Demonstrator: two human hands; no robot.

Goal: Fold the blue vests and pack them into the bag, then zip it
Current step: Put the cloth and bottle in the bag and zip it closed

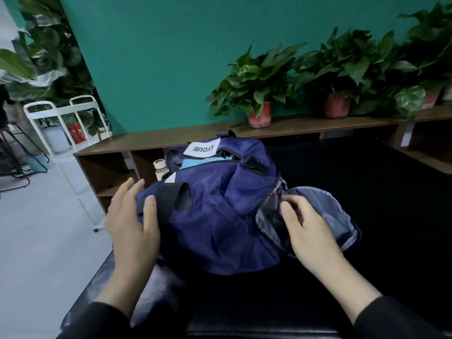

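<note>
Navy bag (215,216) sits between left hand (132,221) and right hand (308,231).

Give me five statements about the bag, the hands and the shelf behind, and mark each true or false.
1. The navy fabric duffel bag lies on a black padded surface. True.
2. The bag's top zip is fully closed. False: it gapes, and light blue fabric shows inside.
3. The left hand lies open by the bag's black strap handle. True.
4. The right hand holds a water bottle. False: its fingers are at the open grey-lined end pocket.
5. Potted green plants stand on the brown wooden shelf. True.
</note>
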